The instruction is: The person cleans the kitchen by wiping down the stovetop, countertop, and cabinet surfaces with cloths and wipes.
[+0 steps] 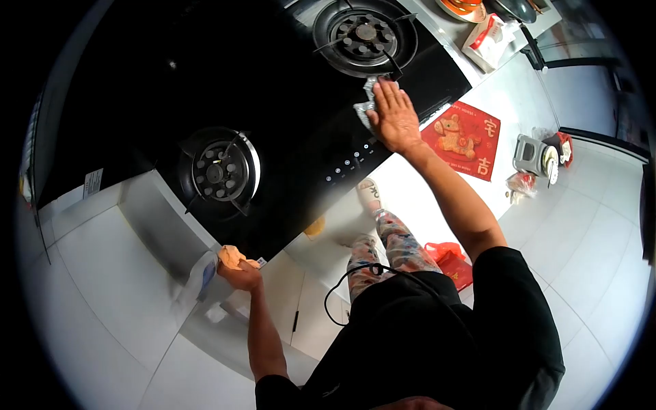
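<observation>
My right hand (395,119) lies flat with stretched fingers, pressing on a grey patterned cloth (365,109) on the black glass stovetop (294,96). Most of this cloth is hidden beneath the palm. Just beyond the fingertips is the far gas burner (365,33) with its pan support. At the near left corner of the stovetop my left hand (240,275) is closed around a crumpled orange cloth (236,257). The other gas burner (217,172) sits ahead of that hand. Touch-control marks (348,162) run along the stovetop's front edge.
A white packet (488,42) and an orange bowl (465,8) stand on the counter at upper right. On the floor lie a red mat (465,140) and a red bag (451,263), with a grey stool (531,156) further right. White cabinet doors (290,301) are below the stovetop.
</observation>
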`<state>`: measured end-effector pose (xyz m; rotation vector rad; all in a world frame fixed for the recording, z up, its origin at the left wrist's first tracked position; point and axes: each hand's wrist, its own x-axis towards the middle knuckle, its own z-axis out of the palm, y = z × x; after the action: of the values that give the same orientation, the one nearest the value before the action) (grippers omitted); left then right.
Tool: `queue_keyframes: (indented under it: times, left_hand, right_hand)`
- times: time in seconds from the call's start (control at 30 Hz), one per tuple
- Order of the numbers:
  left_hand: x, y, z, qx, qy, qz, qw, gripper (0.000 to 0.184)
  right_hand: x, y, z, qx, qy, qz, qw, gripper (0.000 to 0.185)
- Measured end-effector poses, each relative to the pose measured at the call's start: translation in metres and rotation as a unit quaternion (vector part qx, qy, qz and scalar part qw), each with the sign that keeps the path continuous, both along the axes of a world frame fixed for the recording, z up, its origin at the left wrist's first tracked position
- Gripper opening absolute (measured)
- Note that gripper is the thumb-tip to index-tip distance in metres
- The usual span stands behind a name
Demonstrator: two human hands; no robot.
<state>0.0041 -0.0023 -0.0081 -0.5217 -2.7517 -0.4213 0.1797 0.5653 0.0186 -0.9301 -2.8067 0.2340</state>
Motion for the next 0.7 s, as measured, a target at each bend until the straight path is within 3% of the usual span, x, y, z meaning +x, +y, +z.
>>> queue_keyframes:
  times: [0.27,0.37,0.47,0.53,0.63,0.7]
  left_hand:
    - [0.005,0.005,-0.004,-0.011,0.002,0.031,0.999,0.052]
    - [0.003,0.007,-0.001,0.020,-0.019,0.019,0.999,0.048]
    - [0.003,0.001,0.000,-0.042,-0.025,0.036,0.998,0.052]
    - [0.001,-0.002,-0.003,-0.054,-0.052,0.075,0.994,0.053]
    - [-0.001,-0.009,-0.007,-0.035,-0.047,0.047,0.997,0.053]
    - [0.000,-0.001,-0.003,-0.041,-0.101,0.120,0.987,0.050]
  right_hand:
    - [0.108,0.055,0.003,0.015,-0.042,-0.068,0.997,0.067]
    - [0.094,0.104,-0.016,0.085,-0.024,-0.069,0.994,0.062]
    - [0.053,0.176,-0.029,0.115,0.004,-0.031,0.993,0.058]
    - [0.018,0.210,-0.033,0.110,-0.036,-0.011,0.993,0.058]
    - [0.001,0.248,-0.044,0.131,0.002,0.049,0.990,0.062]
    - [0.006,0.253,-0.043,0.086,0.072,0.088,0.990,0.060]
